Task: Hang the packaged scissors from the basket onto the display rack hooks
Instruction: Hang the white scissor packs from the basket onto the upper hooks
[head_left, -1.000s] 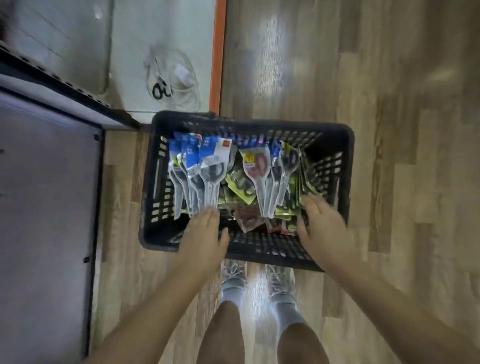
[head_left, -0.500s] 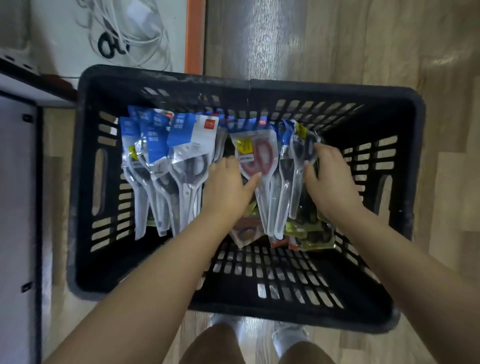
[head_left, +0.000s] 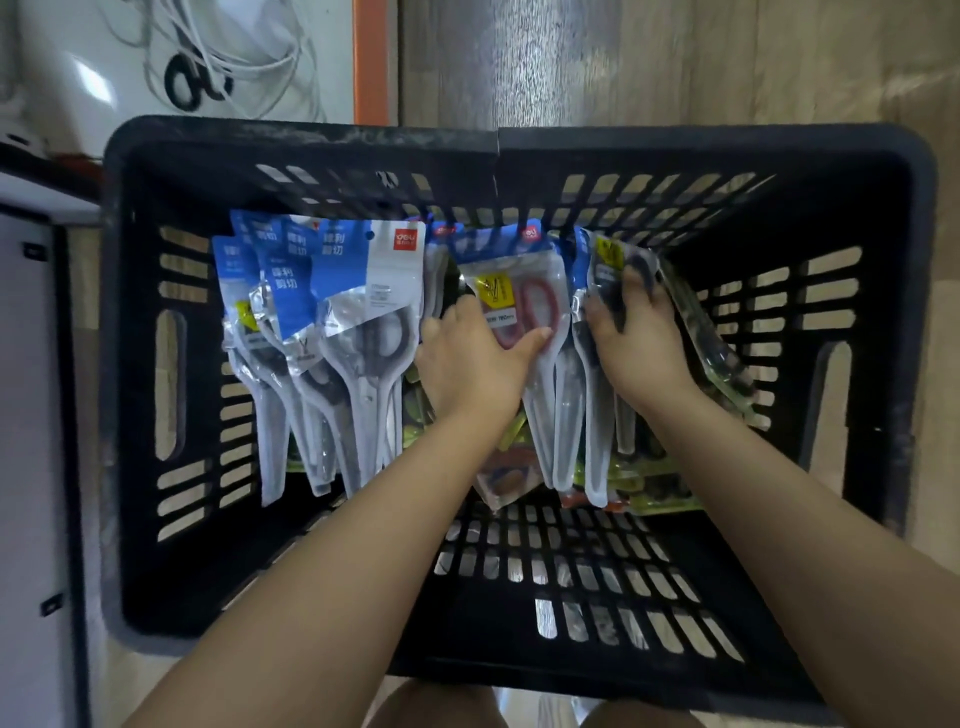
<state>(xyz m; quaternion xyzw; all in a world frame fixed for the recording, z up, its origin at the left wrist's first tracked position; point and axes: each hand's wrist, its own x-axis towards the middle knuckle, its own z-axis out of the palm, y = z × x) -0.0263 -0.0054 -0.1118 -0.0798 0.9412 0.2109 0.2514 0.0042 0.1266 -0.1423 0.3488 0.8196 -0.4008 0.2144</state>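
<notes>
The clear plastic pack of red-handled scissors (head_left: 519, 306) stands among others against the far wall of the black slotted plastic basket (head_left: 883, 415). The left hand (head_left: 470, 358) pinches its edge, thumb across the front, while the right hand (head_left: 636, 332) curls round the neighbouring dark-handled pack (head_left: 613, 265). Packed this tightly, lifting either could drag neighbours out or let the slick film slip.

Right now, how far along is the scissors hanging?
Done: nothing visible; no display rack in view. In hand: left hand grips the red-handled scissors pack, and right hand grips a dark-handled pack; both are still inside the basket. Left: the blue-label packs and the rest.
</notes>
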